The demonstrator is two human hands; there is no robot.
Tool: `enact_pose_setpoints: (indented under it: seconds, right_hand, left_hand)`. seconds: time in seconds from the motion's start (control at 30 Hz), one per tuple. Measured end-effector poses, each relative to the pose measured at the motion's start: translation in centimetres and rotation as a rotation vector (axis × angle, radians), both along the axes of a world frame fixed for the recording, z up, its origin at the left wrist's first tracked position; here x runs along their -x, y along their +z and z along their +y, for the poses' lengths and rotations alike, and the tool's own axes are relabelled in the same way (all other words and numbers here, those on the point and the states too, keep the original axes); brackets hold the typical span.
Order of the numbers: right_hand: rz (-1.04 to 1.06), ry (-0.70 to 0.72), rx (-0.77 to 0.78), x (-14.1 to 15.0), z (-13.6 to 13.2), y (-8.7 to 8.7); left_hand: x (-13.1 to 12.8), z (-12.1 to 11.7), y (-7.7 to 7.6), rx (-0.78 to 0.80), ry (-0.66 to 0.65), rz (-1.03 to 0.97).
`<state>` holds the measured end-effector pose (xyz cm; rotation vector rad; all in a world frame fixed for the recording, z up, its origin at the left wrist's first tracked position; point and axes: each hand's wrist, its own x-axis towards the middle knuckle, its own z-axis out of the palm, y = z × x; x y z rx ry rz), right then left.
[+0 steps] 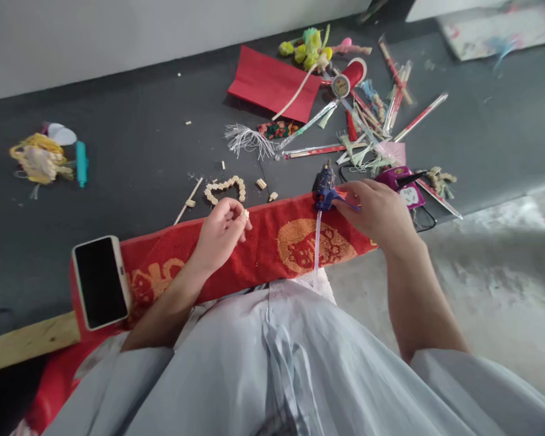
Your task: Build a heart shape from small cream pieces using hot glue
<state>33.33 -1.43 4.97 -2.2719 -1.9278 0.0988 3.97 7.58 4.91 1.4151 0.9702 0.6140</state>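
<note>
The small pale piece point(246, 214) pinched in the left hand point(222, 235) looks light and stiff, probably dry rather than slippery, and so small that a hard squeeze could crack it or spring it loose; its sides, near one end, seem the best hold. The left thumb and forefinger are closed on it, the other fingers curled in, above the red towel point(254, 242) along the near edge of the desk point(131, 181). Just beyond that hand lies a heart-shaped outline of similar pieces point(226, 189), which looks fragile at its joints and is likely better lifted with support under both sides than by one link. The right hand point(373, 212) is clamped on the blue glue gun point(326, 192), whose nozzle points away from the person and whose clear glue stick point(317, 242) hangs out over the towel. The gun looks hard and rigid, with more weight than anything else held here; the handle is the sensible grip, the nozzle perhaps hot. Whether the right forefinger presses the trigger, I cannot tell.
</note>
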Motion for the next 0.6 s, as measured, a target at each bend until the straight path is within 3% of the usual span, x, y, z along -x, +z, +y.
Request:
enact_pose_setpoints:
  seconds: [0.17,0.37,0.47,0.6]
  right_hand:
    - [-0.140,0.051,0.254,-1.3,0.0,-0.6]
    - [-0.118,0.080,0.265,-1.3,0.6,-1.5]
    - [0.069,0.074,0.199,-2.5,-0.2,-1.0]
    - [0.616,-0.042,0.138,-4.1,-1.5,-0.7]
  left_hand:
    - [-0.2,-0.7,-0.7,-0.038,-0.093,0.035]
    - [-0.2,-1.8,-1.1,-0.132,-0.116,0.159]
    - [-0.1,-2.1,-1.1,-0.159,-0.072,0.173]
    - [-0.1,-2.2,-1.4,-0.248,-0.003,0.224]
